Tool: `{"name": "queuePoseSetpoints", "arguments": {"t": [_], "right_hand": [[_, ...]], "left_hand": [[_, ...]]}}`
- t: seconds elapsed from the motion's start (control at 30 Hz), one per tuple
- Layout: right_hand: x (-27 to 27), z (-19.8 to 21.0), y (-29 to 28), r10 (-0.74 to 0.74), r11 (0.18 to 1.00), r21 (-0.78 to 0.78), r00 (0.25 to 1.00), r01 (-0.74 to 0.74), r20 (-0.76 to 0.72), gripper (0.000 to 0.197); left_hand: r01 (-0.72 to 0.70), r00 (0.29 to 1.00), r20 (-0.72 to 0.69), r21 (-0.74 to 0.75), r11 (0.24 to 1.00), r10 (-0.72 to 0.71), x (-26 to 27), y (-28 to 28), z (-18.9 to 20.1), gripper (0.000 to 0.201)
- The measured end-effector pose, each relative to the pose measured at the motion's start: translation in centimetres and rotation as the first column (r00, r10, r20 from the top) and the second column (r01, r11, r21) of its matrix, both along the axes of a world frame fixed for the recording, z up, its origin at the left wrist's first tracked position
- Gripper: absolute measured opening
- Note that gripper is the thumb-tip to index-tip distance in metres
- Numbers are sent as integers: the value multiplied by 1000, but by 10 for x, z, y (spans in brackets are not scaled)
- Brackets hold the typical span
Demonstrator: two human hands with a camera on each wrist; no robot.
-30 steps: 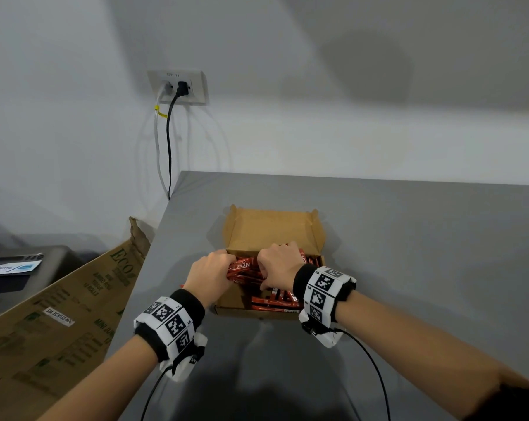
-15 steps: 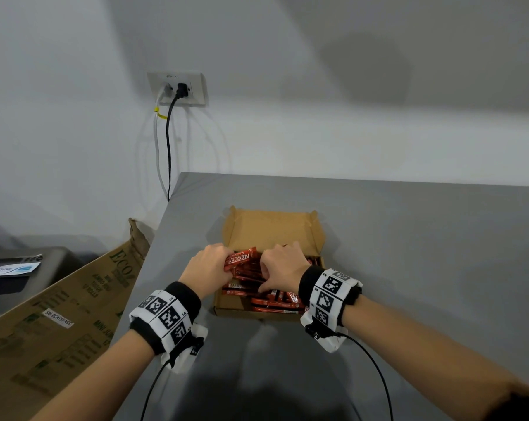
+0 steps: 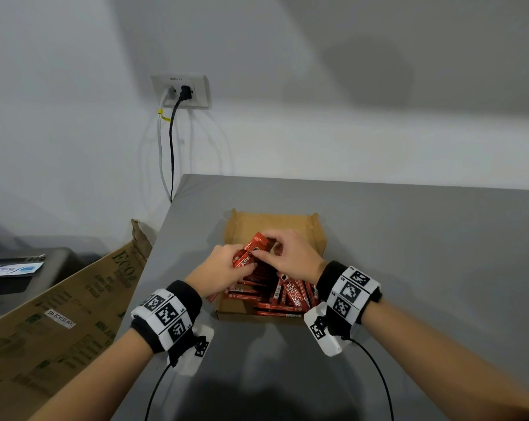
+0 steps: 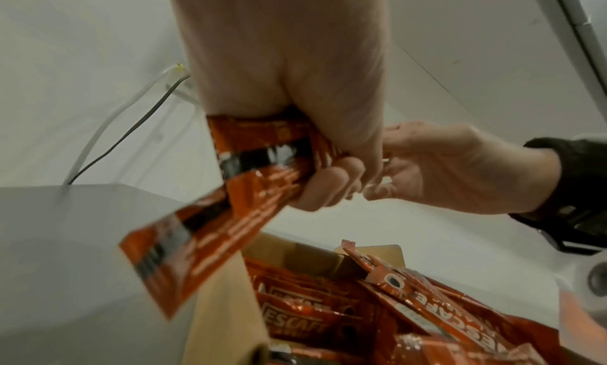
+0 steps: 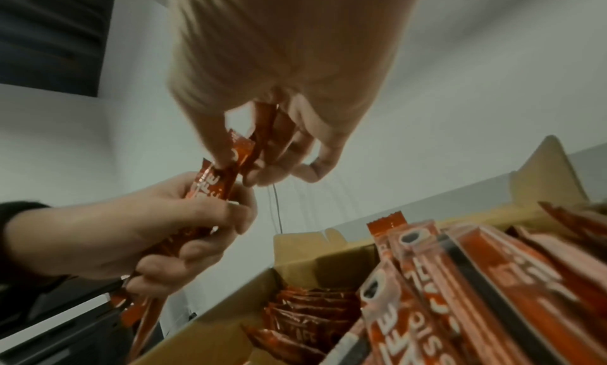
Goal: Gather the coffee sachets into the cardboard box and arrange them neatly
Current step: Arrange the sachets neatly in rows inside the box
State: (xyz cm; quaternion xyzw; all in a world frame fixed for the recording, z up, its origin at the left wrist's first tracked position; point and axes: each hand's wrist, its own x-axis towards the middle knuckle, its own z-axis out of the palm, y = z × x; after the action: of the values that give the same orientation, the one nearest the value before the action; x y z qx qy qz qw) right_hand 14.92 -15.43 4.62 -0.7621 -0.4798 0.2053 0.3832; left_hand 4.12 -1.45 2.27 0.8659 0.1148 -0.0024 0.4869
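Several red foil coffee sachets (image 3: 251, 252) are held bunched in the left hand (image 3: 223, 267) above the open brown cardboard box (image 3: 317, 235), long axis pointing far-right; the top ends get pinched by the right hand (image 3: 290, 256).

head view downward, wrist views close, upward

I note a grey table (image 3: 409, 238) against a white wall (image 3: 317, 132); wall socket (image 3: 181, 91) holds two plugged cables.

one cardboard box (image 3: 275, 221), two hands – left (image 3: 223, 268), right (image 3: 293, 256) – red coffee sachets (image 3: 281, 294) too many to count
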Motion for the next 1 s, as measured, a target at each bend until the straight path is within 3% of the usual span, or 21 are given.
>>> {"name": "queuePoseSetpoints", "arguments": {"t": [0.17, 0.27, 0.33, 0.43, 0.57, 0.63, 0.7, 0.8, 0.9, 1.0], "right_hand": [[8, -9, -6, -131, 988, 89, 987, 123, 89, 22], [19, -15, -14, -282, 918, 327, 950, 226, 134, 19], [19, -16, -15, -288, 879, 455, 919, 141, 271, 18], [11, -20, -12, -146, 905, 419, 871, -73, 468, 17], [10, -23, -11, -57, 917, 370, 868, -150, 494, 31], [14, -22, -12, -53, 960, 269, 903, -71, 427, 30], [20, -22, -17, -149, 982, 149, 954, 113, 261, 30], [22, -23, -21, -216, 966, 169, 971, 198, 98, 29], [14, -20, -19, -165, 960, 234, 986, 154, 29, 27], [12, -19, -18, -140, 936, 308, 982, 173, -127, 27]], "left_hand": [[-40, 998, 45, 164, 986, 33, 2, 8, 5, 7], [-195, 980, 65, 207, 959, 186, 0, 21, 6, 17], [-332, 939, 135, 101, 938, 317, 0, 25, 10, 22], [-301, 930, 179, -130, 945, 321, 3, 15, 24, 25], [-286, 936, 168, -151, 946, 310, 6, 7, 27, 20], [-321, 923, 164, -177, 930, 349, 6, 8, 24, 18], [-351, 899, 185, -240, 905, 397, 5, 9, 22, 14], [-335, 871, 286, -248, 909, 399, 1, 5, 21, 10], [-282, 851, 418, -147, 948, 318, -2, 2, 15, 16], [-221, 797, 595, 125, 967, 105, -5, 4, 10, 23]]}}
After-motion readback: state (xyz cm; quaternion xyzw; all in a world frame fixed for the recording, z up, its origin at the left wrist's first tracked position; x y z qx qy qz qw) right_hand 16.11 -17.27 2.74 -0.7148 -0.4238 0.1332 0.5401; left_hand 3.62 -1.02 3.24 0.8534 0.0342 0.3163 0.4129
